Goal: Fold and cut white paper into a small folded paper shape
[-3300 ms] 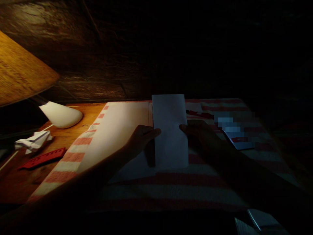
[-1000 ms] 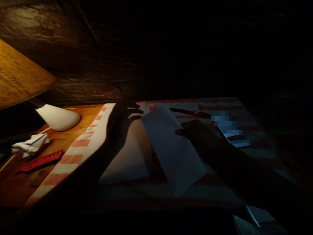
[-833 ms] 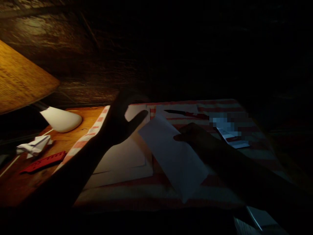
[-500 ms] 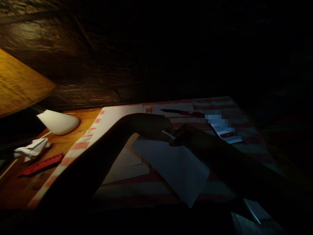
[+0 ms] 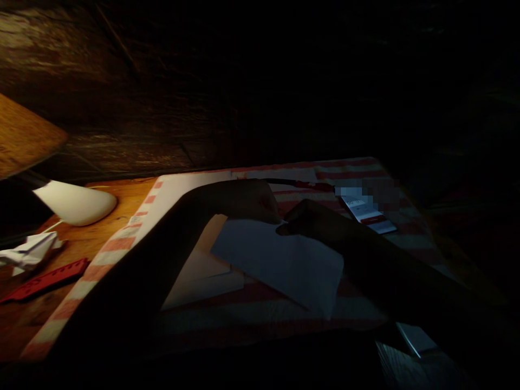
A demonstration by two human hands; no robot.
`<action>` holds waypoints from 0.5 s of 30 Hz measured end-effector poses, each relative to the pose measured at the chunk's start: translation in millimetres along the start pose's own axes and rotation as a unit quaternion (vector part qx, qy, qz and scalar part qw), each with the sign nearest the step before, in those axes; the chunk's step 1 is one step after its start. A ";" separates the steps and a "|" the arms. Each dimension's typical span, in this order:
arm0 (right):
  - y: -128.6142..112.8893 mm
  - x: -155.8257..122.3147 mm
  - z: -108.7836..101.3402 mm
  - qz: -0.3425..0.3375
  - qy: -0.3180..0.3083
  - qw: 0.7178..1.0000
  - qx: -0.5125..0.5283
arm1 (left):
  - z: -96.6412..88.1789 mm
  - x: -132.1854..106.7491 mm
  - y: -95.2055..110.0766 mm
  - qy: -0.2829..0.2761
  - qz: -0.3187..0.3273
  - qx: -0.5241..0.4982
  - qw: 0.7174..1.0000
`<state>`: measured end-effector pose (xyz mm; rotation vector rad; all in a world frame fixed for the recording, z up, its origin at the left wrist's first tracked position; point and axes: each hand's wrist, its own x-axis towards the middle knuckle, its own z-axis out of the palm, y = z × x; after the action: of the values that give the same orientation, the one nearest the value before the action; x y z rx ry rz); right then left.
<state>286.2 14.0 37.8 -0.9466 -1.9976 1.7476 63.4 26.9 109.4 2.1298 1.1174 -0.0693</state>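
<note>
A folded white sheet of paper (image 5: 284, 262) lies slanted on a red-and-white striped cloth (image 5: 252, 314). My left hand (image 5: 254, 199) reaches across from the left, and its closed fingers pinch the sheet's far edge. My right hand (image 5: 314, 222) comes in from the right and pinches the same edge, fingertips almost touching the left hand's. Beneath and to the left lie further white sheets (image 5: 203, 273). The scene is very dim, so the finger detail is faint.
A lamp with a white base (image 5: 75, 203) and wooden shade (image 5: 24, 135) stands at the left on the wooden table (image 5: 122, 195). Crumpled white paper (image 5: 26, 252) and a red ruler (image 5: 44, 279) lie near it. A card (image 5: 368, 211) and a red-handled tool (image 5: 309, 184) lie behind my hands.
My left hand let go of the sheet, swung out over the left sheets, then came back to pinch the far edge. The sheet turned from upright to slanted and lower.
</note>
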 end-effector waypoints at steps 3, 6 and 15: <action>-3.8 -0.6 -7.1 -0.006 0.018 0.999 -0.048 | -6.3 -5.3 -6.7 0.019 -0.018 -0.029 0.999; -5.0 -0.7 -15.5 0.002 0.003 0.999 -0.052 | -12.9 -10.0 -12.1 0.025 -0.008 -0.048 0.998; -7.1 -6.1 -29.4 0.003 -0.045 0.999 -0.030 | -34.3 -23.4 -41.1 0.049 0.006 -0.047 0.998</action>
<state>307.3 31.8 51.6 -0.9094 -2.1163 1.7710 9.4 46.8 119.7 2.0757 1.1415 0.0924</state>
